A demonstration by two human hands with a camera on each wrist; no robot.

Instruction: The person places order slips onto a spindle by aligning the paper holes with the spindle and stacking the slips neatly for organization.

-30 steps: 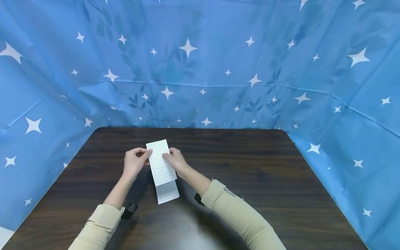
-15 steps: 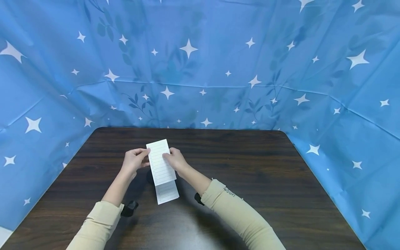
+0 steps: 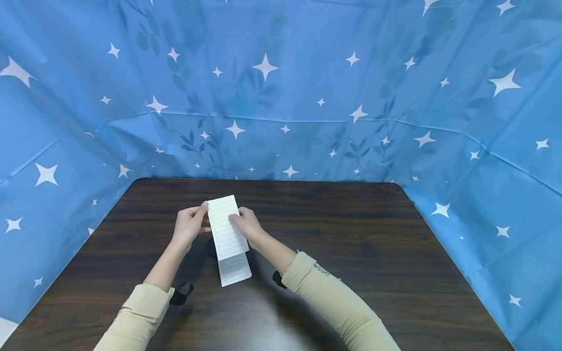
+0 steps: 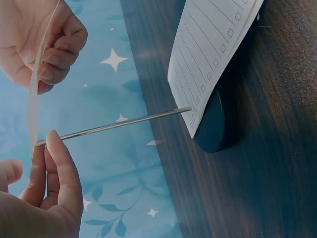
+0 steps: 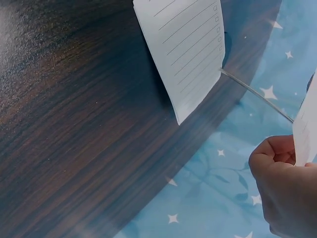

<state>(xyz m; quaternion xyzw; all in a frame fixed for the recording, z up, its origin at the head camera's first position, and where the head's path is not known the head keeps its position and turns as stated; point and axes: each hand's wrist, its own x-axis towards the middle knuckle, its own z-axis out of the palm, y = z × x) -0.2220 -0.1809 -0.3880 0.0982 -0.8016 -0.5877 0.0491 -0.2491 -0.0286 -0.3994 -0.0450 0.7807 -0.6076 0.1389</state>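
A white lined sheet with small checkboxes [image 3: 221,236] hangs upright in front of both hands. My right hand [image 3: 247,225] pinches its right edge, thumb on the front. At its upper left edge is my left hand [image 3: 190,224]; in the left wrist view that hand's fingertips hold the upper end of a thin metal rod [image 4: 124,122]. The rod runs down to a dark rounded base [image 4: 212,131], apparently a note holder stand. Lower down, more lined paper [image 3: 234,270] rests against this base. The upper sheet hides most of the stand in the head view.
The dark wood-grain table [image 3: 351,253] spreads around the stand. A blue curtain with white stars [image 3: 281,97] stands behind its far edge and along both sides. Black bands are on both wrists, below rolled beige sleeves [image 3: 147,304].
My left thumb has slid off the sheet's face, leftward and then up to its top left corner. The right hand and the paper are almost still.
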